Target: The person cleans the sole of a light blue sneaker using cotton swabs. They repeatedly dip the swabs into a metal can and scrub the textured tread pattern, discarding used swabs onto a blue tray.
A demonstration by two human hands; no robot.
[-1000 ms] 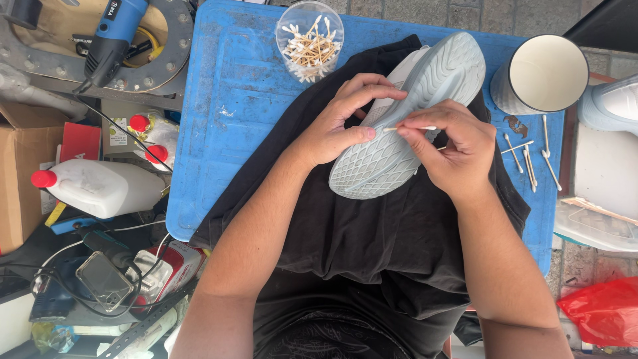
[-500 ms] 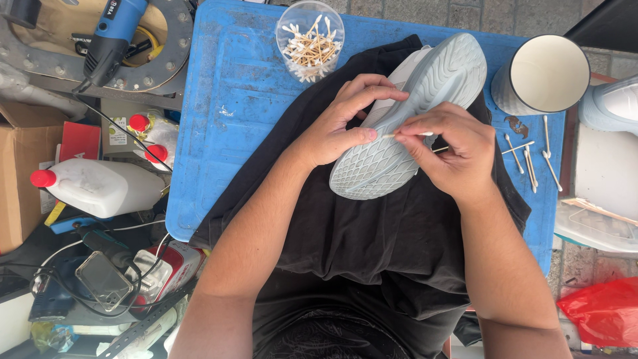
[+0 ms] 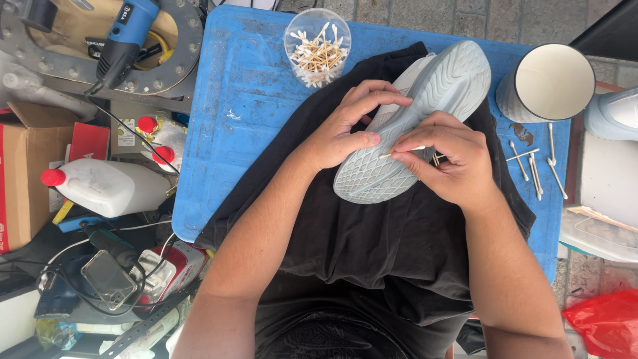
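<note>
Gripping the upturned grey sneaker (image 3: 412, 126) on the black cloth (image 3: 372, 226), left hand (image 3: 345, 133) steadies it; right hand (image 3: 452, 159) pinches a cotton swab (image 3: 402, 152), now nearer the heel tread.

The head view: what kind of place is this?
Probably an outdoor shoe-cleaning or repair stall. The left hand steadies a shoe sole-up on a blue table, the right hand works a swab on it, and a power tool lies nearby.
</note>
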